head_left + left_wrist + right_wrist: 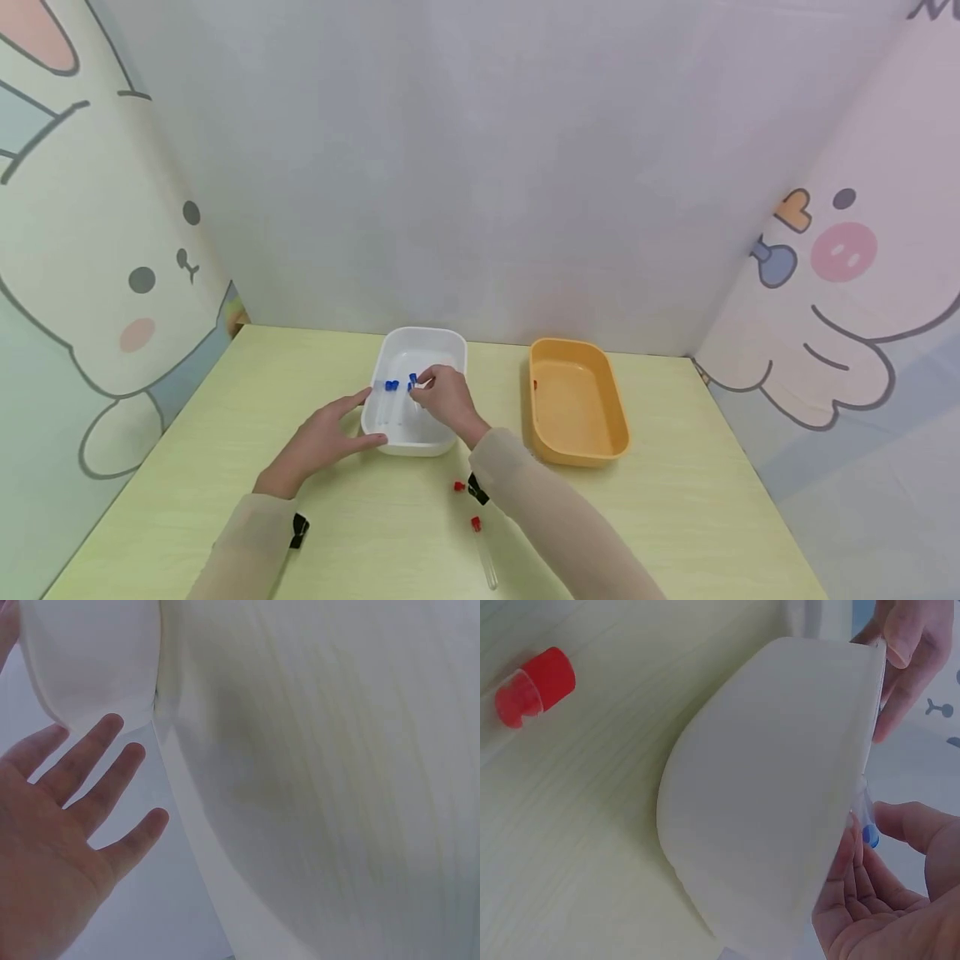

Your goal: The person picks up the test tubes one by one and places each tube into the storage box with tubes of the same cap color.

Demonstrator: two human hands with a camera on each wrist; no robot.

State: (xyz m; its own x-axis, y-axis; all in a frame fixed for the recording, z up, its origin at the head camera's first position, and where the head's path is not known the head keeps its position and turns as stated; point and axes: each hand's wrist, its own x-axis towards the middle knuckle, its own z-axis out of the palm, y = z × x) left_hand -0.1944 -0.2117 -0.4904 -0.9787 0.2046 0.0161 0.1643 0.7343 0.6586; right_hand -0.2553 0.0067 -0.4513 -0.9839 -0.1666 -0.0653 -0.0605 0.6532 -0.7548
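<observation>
1. Head view: my left hand [322, 437], its fingers spread, touches the left side of the white tray [415, 450] on the bench [690, 500].
2. My right hand [447, 402], reaching over that tray, pinches a blue-capped tube [869, 832] between thumb and fingers, as the right wrist view shows.
3. Two other blue-capped tubes [394, 386] lie side by side in the white tray, left of my fingers.
4. Orange tray [581, 412], to the right: a small red piece [536, 385] shows at its left wall.
5. In front of the white tray: a red-capped tube [483, 554] and another red cap [459, 486] near my right sleeve [517, 475].
</observation>
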